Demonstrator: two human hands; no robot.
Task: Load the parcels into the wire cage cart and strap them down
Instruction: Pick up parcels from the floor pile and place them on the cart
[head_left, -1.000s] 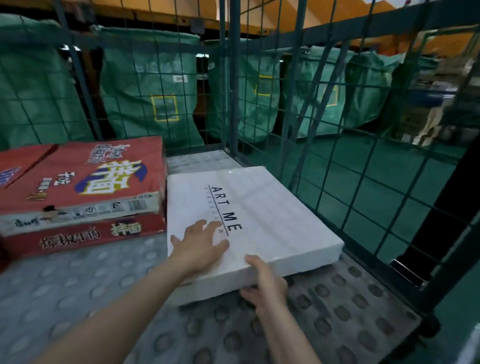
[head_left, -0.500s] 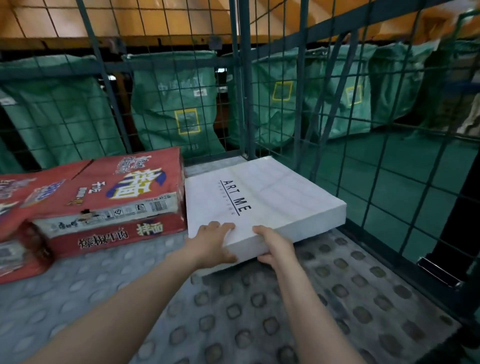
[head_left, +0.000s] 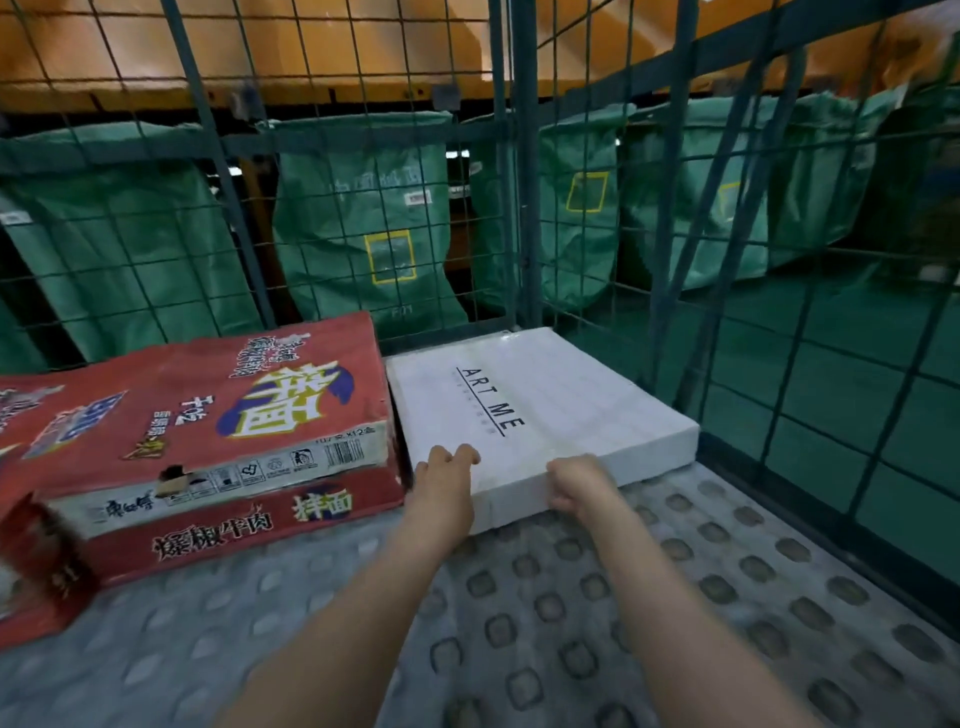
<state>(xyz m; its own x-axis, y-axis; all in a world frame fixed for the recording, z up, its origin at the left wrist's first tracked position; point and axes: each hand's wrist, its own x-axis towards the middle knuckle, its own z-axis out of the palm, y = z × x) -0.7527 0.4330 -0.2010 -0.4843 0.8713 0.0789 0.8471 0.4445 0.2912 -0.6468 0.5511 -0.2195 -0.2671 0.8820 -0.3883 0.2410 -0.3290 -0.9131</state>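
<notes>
White box (head_left: 524, 410): flat on the cart floor (head_left: 571, 634), centre of frame, in the cage corner (head_left: 519, 218), just beside the red carton (head_left: 208, 415)
Left hand (head_left: 444, 483): fingers curled over the box's near top edge, gripping
Right hand (head_left: 579, 480): curled against the near edge; whether it clasps, cannot tell
Change: box lies deeper in than half a second ago

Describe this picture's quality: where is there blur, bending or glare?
Head view: the lens bows the green wire cage bars near the edges; the red printed carton and studded grey floor blur at lower left; the flat white ART ME box is sharp, slight glare on its far edge.
</notes>
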